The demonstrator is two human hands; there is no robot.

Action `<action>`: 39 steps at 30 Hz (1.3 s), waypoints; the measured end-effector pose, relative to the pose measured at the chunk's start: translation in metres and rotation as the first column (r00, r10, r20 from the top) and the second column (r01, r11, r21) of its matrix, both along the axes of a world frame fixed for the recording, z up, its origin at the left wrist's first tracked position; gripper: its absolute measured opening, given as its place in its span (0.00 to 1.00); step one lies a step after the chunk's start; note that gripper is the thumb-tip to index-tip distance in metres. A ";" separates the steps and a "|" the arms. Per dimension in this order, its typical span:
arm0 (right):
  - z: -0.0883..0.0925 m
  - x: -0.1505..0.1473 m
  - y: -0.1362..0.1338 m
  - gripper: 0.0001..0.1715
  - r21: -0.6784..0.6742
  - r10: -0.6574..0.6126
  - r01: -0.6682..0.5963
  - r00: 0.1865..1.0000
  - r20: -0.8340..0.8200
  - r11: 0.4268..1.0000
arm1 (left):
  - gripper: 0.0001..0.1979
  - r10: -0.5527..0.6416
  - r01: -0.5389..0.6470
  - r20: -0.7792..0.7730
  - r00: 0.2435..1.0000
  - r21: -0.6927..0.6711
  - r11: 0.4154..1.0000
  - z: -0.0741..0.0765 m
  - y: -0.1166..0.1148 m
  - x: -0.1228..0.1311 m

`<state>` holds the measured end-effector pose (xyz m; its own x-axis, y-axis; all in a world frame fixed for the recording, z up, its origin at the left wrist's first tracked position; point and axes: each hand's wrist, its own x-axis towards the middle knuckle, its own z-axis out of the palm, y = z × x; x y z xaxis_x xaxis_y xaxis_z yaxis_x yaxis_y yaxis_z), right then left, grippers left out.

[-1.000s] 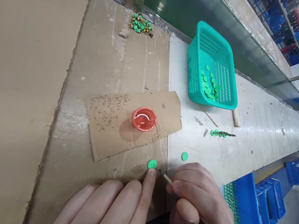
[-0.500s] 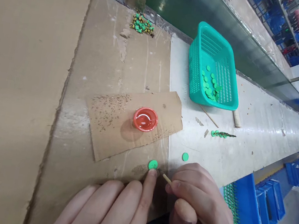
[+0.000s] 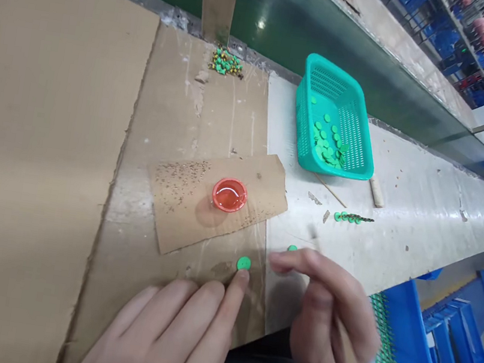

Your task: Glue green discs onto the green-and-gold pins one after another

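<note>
The (image 3: pixel 160 333) left hand's index fingertip (image 3: pixel 243 275) touches the near edge of a green plastic disc (image 3: pixel 244 263) lying on cardboard, its fingers loosely apart and holding nothing. The right hand's (image 3: pixel 323 321) fingers curl narrowly around a motion-blurred wooden stick (image 3: pixel 346 355), with a second disc (image 3: pixel 292 248) just beyond them. Farther off, a red cup (image 3: pixel 232 180) sits on a cardboard scrap (image 3: pixel 265 176), and a teal basket (image 3: pixel 309 94) holds more discs (image 3: pixel 324 145).

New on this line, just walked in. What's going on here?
A person's left hand has its index fingertip against a green disc on the cardboard. Their right hand holds a thin wooden stick, blurred, near a second green disc. Beyond sit a red cup of liquid on a cardboard scrap and a teal basket of green discs.
</note>
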<state>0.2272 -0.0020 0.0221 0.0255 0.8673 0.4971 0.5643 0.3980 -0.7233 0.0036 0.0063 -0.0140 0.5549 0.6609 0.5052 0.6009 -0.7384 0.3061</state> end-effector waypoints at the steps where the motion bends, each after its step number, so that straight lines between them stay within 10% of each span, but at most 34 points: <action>1: 0.002 0.003 0.002 0.24 -0.073 0.064 -0.062 0.997 0.034 0.995 | 0.22 0.003 -0.003 0.008 1.000 0.008 1.000 0.000 0.000 0.000; 6: 0.007 0.013 0.023 0.22 -0.168 0.350 -0.320 0.915 0.199 0.932 | 0.17 -0.038 0.038 -0.048 0.998 0.005 0.999 0.010 0.004 0.001; 13: 0.004 0.013 0.029 0.15 -0.171 0.336 -0.299 0.906 0.259 0.939 | 0.16 0.100 -0.046 0.200 0.975 -0.260 0.965 0.026 -0.006 -0.007; 20: -0.002 -0.003 0.004 0.12 -0.102 0.254 -0.236 0.936 0.242 0.966 | 0.20 0.599 -0.122 0.312 0.737 -0.811 0.572 0.043 -0.019 -0.027; 26: 0.004 0.007 -0.016 0.25 -0.050 0.245 -0.242 0.966 0.081 0.969 | 0.28 0.671 0.047 0.366 0.645 -0.895 0.443 0.064 -0.004 -0.015; 39: 0.008 0.024 -0.022 0.24 -0.140 0.289 -0.379 0.856 -0.429 0.915 | 0.13 0.432 -0.133 0.277 0.858 -0.694 0.708 0.051 0.011 0.001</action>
<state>0.2514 -0.0238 0.0299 -0.1320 0.9412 0.3110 0.0781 0.3226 -0.9433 0.0048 0.0170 0.0366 0.1379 0.9900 0.0313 0.4619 -0.0922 0.8821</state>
